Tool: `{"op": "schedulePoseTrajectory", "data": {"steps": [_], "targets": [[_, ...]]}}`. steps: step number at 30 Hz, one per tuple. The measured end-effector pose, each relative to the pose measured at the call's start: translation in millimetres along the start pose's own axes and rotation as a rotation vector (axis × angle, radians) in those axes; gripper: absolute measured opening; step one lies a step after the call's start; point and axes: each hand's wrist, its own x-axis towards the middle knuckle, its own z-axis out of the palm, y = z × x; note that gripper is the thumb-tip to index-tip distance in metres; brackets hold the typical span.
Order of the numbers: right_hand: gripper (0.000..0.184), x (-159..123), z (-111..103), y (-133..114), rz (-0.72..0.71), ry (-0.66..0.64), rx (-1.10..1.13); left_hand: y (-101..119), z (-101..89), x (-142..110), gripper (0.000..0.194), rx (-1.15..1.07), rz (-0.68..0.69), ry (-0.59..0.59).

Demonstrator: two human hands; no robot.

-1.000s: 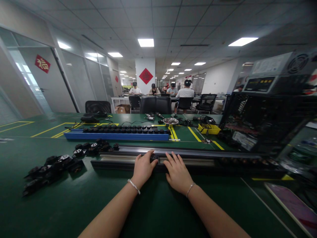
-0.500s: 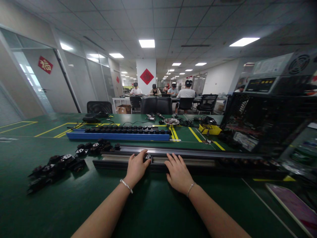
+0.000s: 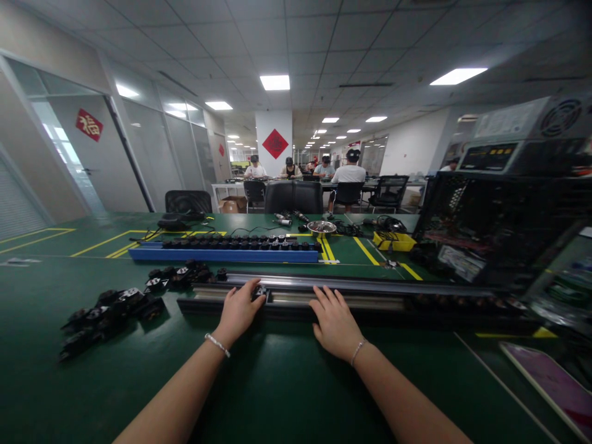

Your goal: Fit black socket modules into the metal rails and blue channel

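Observation:
My left hand [image 3: 239, 313] closes thumb and fingers round a small black part with a silvery top [image 3: 261, 291]. That part sits in the channel of a long dark metal rail [image 3: 291, 300] lying across the table. The fingers cover much of it. Further right, my right hand [image 3: 337, 324] rests on the same rail, fingers stretched out and holding nothing. Several similar dark parts [image 3: 448, 303] fill the rail's right end. Loose black parts [image 3: 115, 308] lie in a heap to the left of the rail.
Behind the rail stands a blue rail [image 3: 226, 255] lined with black parts. Past it are a metal bowl [image 3: 322, 228] and a yellow tray [image 3: 393, 243] with cables. An opened computer case [image 3: 513, 228] and a phone [image 3: 548, 382] are at right. Several people sit at far tables.
My left hand has slid left along the rail together with the small black part, widening the gap between my hands. My right hand stays almost where it was on the rail.

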Motion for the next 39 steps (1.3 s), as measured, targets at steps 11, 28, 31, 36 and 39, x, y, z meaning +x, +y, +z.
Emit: {"op": "schedulePoseTrajectory", "data": {"steps": [11,28,31,36,39], "targets": [[0.038,1,-1,0,0.001,-0.005,0.000,-28,-14.8,2,0.043,-0.028,-0.024,-0.026],[0.037,0,0,-1,0.005,-0.008,0.009,-75,-31.4,7,0.048,-0.052,-0.084,-0.021],[0.038,1,0,-1,0.006,-0.010,0.009,-82,-35.9,7,0.049,-0.058,-0.096,-0.030],[0.038,1,0,-1,0.003,-0.013,0.008,-92,-43.2,7,0.051,-0.078,-0.139,-0.044],[0.038,1,-1,-1,0.004,-0.019,0.011,-100,-46.3,7,0.050,-0.068,-0.155,-0.039]]}}
